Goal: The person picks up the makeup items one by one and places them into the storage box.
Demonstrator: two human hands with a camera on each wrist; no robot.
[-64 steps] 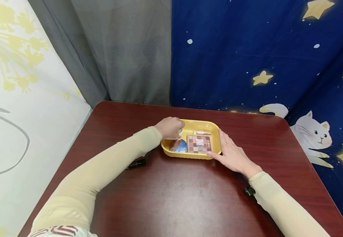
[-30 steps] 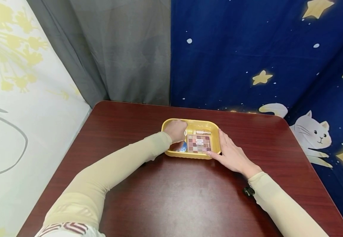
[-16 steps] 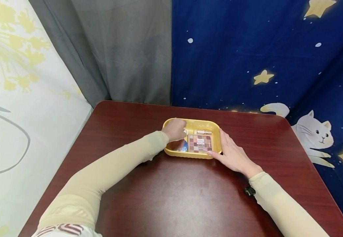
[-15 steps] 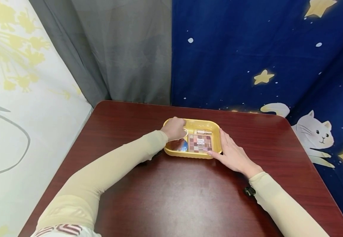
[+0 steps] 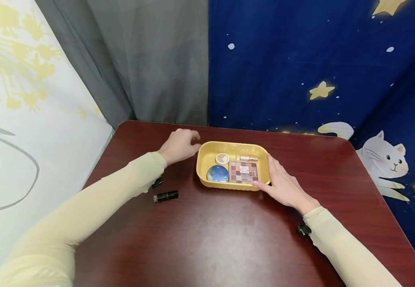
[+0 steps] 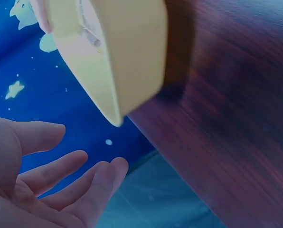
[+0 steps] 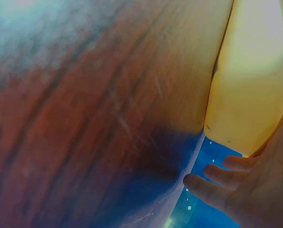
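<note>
My left hand (image 5: 180,145) hovers just left of the yellow tray (image 5: 207,157), holding nothing. In the left wrist view its fingers (image 6: 70,171) are spread and relaxed, apart from the tray's end. My right hand (image 5: 282,185) rests against the tray's right end, fingers along the outside and thumb at the front rim. Inside the tray lie a small round white-rimmed pan with three-toned contents (image 5: 222,159), a round blue case (image 5: 218,174), a makeup palette (image 5: 243,172) and a slim clear tube (image 5: 247,158).
A black tube (image 5: 166,196) with a clear end lies on the dark red table (image 5: 214,239), left of the tray. Another black item (image 5: 157,182) is partly hidden by my left sleeve. Curtains (image 5: 164,59) hang behind the far edge.
My left hand has let go of the three-toned pan inside the tray and moved out to the left. The black tube is uncovered again. My right hand stays at the tray.
</note>
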